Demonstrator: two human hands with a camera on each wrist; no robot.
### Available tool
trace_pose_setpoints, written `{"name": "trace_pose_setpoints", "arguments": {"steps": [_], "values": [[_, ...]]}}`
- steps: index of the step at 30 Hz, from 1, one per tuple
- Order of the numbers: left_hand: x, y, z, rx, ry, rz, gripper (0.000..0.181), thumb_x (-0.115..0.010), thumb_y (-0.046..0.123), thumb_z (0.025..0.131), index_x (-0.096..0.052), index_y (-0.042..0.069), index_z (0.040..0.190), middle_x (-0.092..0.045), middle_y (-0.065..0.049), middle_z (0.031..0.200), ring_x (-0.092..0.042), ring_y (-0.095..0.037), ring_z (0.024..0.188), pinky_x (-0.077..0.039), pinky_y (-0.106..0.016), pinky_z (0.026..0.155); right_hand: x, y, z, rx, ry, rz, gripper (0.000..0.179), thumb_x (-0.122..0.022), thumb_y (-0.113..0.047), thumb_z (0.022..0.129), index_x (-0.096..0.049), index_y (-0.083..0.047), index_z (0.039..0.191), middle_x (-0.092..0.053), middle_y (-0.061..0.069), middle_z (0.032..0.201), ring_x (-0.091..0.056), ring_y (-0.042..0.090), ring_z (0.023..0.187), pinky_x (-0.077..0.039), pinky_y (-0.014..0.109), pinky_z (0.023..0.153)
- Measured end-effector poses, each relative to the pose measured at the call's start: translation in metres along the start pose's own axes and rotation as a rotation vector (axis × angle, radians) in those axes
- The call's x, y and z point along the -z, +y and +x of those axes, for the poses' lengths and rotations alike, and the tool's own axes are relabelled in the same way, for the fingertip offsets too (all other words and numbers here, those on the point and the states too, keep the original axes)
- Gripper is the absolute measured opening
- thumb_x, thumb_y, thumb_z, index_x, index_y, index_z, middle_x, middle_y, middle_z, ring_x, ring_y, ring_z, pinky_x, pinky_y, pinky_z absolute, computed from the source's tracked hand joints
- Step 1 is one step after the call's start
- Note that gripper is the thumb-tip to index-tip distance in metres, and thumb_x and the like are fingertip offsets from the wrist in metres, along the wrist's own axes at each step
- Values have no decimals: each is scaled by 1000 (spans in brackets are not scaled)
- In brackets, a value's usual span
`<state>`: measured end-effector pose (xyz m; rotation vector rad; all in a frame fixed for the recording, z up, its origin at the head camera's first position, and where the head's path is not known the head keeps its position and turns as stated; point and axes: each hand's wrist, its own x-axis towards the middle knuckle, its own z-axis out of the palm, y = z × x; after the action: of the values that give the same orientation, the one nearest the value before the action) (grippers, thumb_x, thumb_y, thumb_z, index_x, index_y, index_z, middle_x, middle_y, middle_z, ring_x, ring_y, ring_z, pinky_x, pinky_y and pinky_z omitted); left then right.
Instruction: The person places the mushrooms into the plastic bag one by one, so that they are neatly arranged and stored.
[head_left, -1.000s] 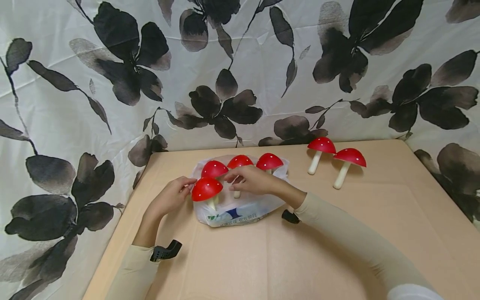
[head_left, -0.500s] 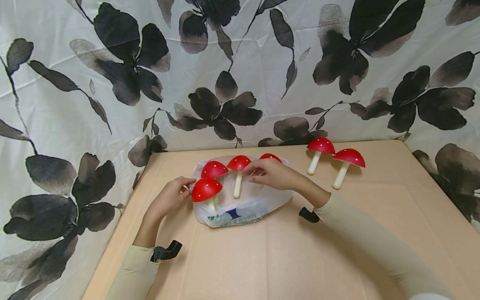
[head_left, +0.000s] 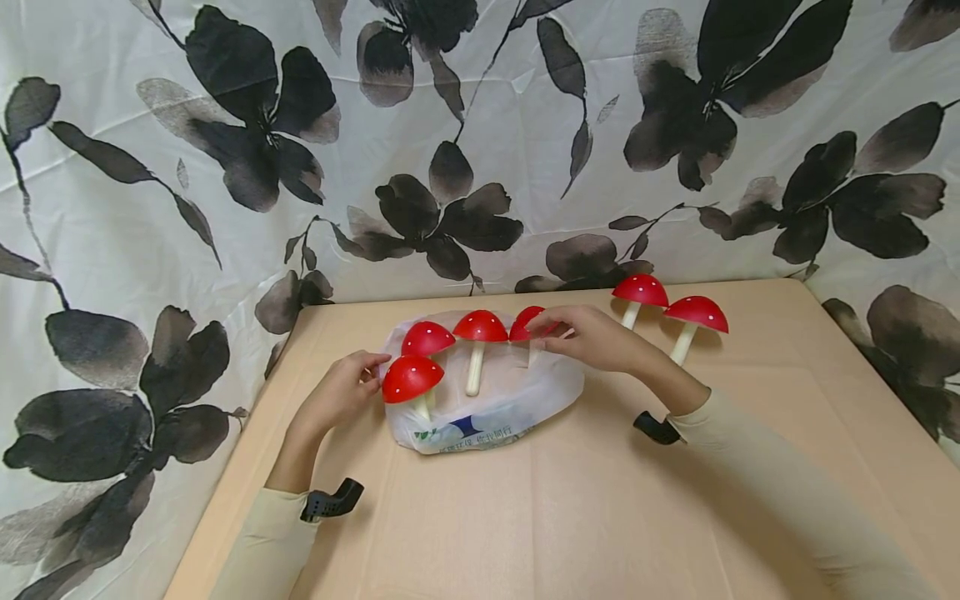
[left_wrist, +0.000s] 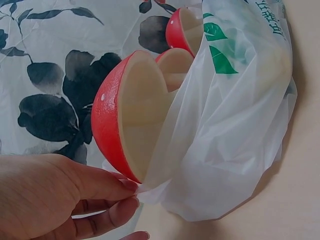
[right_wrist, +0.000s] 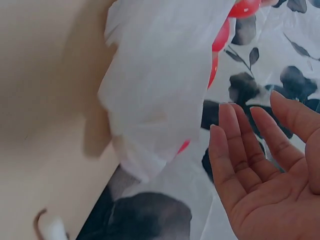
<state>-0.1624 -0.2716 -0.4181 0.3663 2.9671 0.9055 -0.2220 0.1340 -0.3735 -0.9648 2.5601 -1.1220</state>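
Note:
A white plastic bag (head_left: 517, 417) with printed lettering lies on the table, several red-capped toy mushrooms (head_left: 480, 326) standing in its mouth with pale stems. At the bag's left edge my left hand (head_left: 341, 390) pinches the thin plastic between thumb and fingers, right below the front mushroom's cap (left_wrist: 107, 115). My right hand (head_left: 600, 337) is at the bag's right side, overlapping the rightmost mushroom (head_left: 522, 321) in the head view. In the right wrist view its fingers (right_wrist: 232, 155) are extended and spread, holding nothing, just beside the bag.
Two more toy mushrooms (head_left: 640, 289) lie outside the bag at the back right, their stems partly behind my right arm. A light wooden table (head_left: 450, 525) lies under everything. Behind it hangs a white cloth (head_left: 570, 175) with dark flowers.
My right hand has moved rightward along the bag, from the middle mushroom to the rightmost one, uncovering the middle one. The rightmost mushroom now leans left. My left hand has stayed in place.

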Motion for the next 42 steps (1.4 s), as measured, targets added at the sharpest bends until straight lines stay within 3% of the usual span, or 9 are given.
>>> {"name": "trace_pose_setpoints", "arguments": {"steps": [5, 11, 16, 20, 26, 34, 42], "values": [[1, -1, -1, 0, -10, -6, 36, -62, -6, 90, -65, -10, 126, -64, -12, 94, -60, -25, 86, -53, -32, 73, 11, 9, -14, -50, 24, 41, 33, -72, -14, 94, -69, -6, 126, -70, 7, 120, -66, 27, 106, -58, 39, 89], [3, -2, -3, -5, -17, -8, 38, -61, -7, 89, -64, -11, 127, -64, -14, 96, -63, -26, 87, -54, -31, 74, 20, 25, -33, -107, 45, 75, 37, -72, -18, 95, -68, -7, 130, -70, 6, 121, -65, 26, 107, -56, 29, 87], [3, -3, -4, -7, -16, -13, 39, -61, -8, 89, -63, -11, 127, -63, -13, 95, -62, -25, 87, -54, -31, 74, 24, 38, -45, -126, 72, 61, 35, -72, -20, 95, -69, -9, 128, -70, 4, 119, -65, 24, 106, -54, 24, 86], [3, -3, -5, -17, -14, -15, 38, -60, -8, 89, -63, -12, 127, -63, -12, 94, -62, -25, 86, -54, -30, 74, 26, 48, -54, -151, 94, 37, 34, -72, -20, 95, -69, -10, 127, -70, 6, 119, -65, 25, 106, -53, 27, 88], [3, -3, -4, -30, -15, -18, 38, -60, -8, 88, -63, -12, 126, -62, -12, 93, -62, -25, 85, -53, -27, 72, 26, 60, -65, -243, 128, 25, 39, -70, -17, 96, -65, -3, 132, -69, 14, 121, -64, 30, 108, -51, 24, 88], [2, -5, -4, -33, -14, -17, 38, -61, -8, 88, -64, -12, 126, -62, -12, 92, -63, -25, 85, -53, -27, 71, 23, 71, -70, -382, 146, 48, 48, -67, -23, 98, -57, 0, 139, -61, 24, 132, -61, 40, 114, -57, 38, 85], [3, -5, -4, -12, -19, -20, 38, -62, -7, 89, -64, -11, 127, -63, -12, 93, -62, -25, 87, -54, -27, 71, 16, 82, -69, -394, 145, 34, 52, -64, -20, 99, -50, 5, 143, -56, 30, 136, -55, 50, 123, -55, 52, 94]]}}
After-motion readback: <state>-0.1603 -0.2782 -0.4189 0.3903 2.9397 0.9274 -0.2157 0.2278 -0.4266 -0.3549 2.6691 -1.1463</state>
